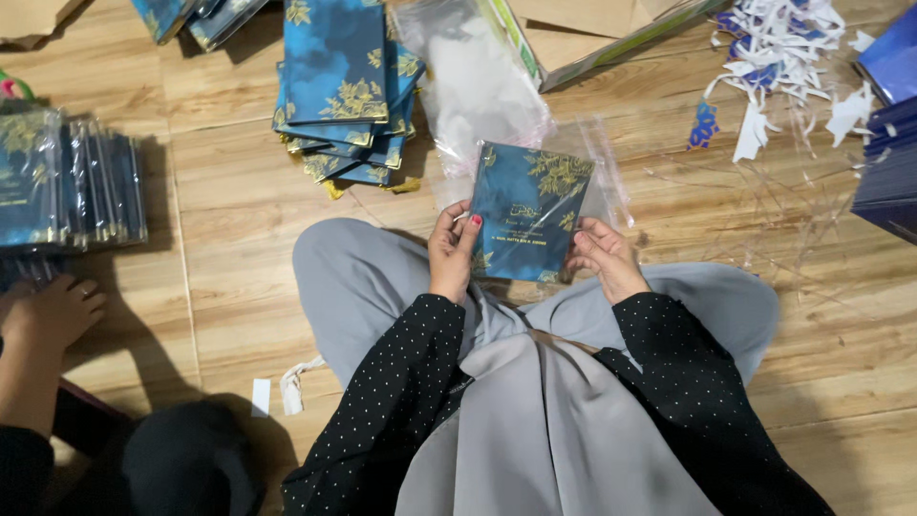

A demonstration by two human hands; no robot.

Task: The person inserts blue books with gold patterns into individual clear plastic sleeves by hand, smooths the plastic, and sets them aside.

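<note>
I hold a dark blue card (527,205) with gold leaf print, partly inside a clear plastic sleeve (602,158), over my lap. My left hand (452,250) grips the card's lower left edge. Its lower right corner is pinched by my right hand (604,256). The sleeve's open end sticks out beyond the card's top. I sit cross-legged on a wooden floor in grey trousers and black dotted sleeves.
A heap of unwrapped blue cards (346,91) lies ahead on the floor, with loose clear sleeves (473,81) beside it. Wrapped cards (67,182) stand stacked at the left, near another person's hand (53,311). Paper strips (783,57) and more blue stacks (888,162) lie right.
</note>
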